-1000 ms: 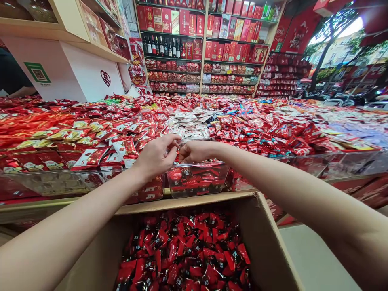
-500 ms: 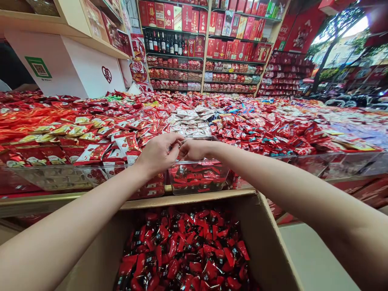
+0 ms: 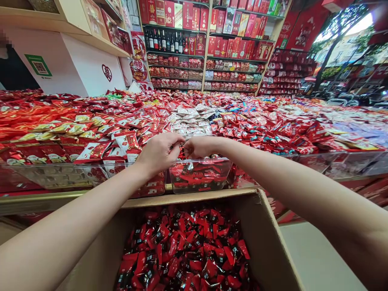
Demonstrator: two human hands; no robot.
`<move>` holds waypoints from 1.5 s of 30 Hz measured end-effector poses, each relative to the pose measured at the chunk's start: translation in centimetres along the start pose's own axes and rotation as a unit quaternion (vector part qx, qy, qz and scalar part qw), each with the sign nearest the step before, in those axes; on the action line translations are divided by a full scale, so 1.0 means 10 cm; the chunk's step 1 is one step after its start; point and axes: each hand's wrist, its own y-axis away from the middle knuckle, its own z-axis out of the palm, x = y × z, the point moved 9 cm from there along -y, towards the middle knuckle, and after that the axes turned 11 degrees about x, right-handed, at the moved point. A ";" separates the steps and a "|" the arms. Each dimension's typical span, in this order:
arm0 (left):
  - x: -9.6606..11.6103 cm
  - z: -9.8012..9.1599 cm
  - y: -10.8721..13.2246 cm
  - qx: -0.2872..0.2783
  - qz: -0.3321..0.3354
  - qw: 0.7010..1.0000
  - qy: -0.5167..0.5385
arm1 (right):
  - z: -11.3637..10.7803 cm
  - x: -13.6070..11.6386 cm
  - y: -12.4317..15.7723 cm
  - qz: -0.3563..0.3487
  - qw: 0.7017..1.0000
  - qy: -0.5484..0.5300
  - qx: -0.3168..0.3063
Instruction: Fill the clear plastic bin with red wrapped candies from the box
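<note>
Both my hands meet above a clear plastic bin (image 3: 200,178) of red-and-black wrapped candies at the counter's front. My left hand (image 3: 160,151) has its fingers bent, thumb and forefinger close together toward the bin's opening. Close beside it, my right hand (image 3: 198,148) is curled with its fingertips turned down into the same bin. A bit of red and dark wrapper shows between the two hands, but what the fingers hold is hidden. Below my arms stands an open cardboard box (image 3: 269,238) with many of the same red-and-black candies (image 3: 188,250) in it.
White packets (image 3: 192,119) lie behind the bin. Red-and-white packets (image 3: 93,152) are heaped on the left, more red packets (image 3: 281,133) on the right. Shelves of boxes and bottles (image 3: 165,41) stand at the back. A white panel with a QR code (image 3: 39,66) is at left.
My right hand has turned slightly, its fingers curling further down beside the left. My left hand stays nearly where it was. A person's dark clothing shows more at the far left edge.
</note>
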 end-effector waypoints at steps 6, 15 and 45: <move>0.00 0.01 0.00 -0.008 0.003 1.000 -0.005 | 0.00 0.01 0.03 -0.008 0.999 -0.034 -0.010; 0.02 0.02 0.00 -0.011 0.010 1.000 -0.009 | 0.08 -0.06 0.05 -0.042 0.997 -0.015 -0.060; 0.01 0.06 0.01 -0.031 -0.001 0.999 -0.010 | 0.17 -0.14 -0.04 -0.135 0.985 0.067 -0.090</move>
